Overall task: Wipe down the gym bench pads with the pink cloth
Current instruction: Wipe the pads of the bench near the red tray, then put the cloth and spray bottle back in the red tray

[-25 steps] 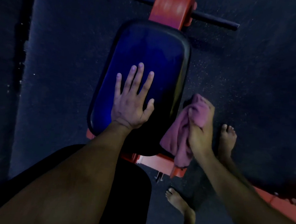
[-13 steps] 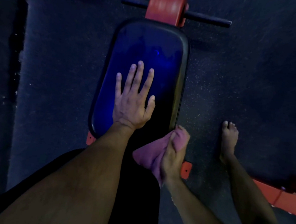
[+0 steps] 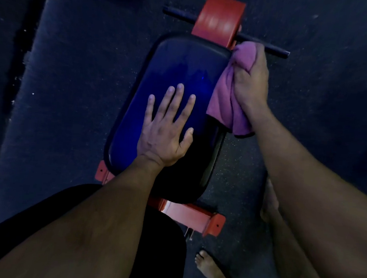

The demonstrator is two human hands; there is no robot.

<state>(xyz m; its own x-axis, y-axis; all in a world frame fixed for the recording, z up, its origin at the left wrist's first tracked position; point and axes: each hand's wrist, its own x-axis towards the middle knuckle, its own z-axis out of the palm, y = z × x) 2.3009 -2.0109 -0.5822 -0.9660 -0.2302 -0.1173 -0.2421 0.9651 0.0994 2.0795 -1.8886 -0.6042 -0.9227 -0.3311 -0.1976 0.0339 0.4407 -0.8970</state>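
The left hand (image 3: 164,135) lies flat on the middle of the dark blue bench pad (image 3: 178,73), with its fingers straight and spread wide. The right hand (image 3: 251,78) has its fingers curled tight around the pink cloth (image 3: 224,98). The cloth is bunched up and pressed against the pad's right edge, near the far end. A red frame (image 3: 219,19) and a black bar (image 3: 275,51) sit just past that end of the pad.

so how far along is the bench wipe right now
Done: cannot tell; no visible mark separates wiped areas from unwiped ones on the blue pad.

In hand: the right hand grips the bunched pink cloth against the pad's far right edge, while the left hand lies flat on top.

Left: the surface under that left hand, and the dark pad nearer the person.
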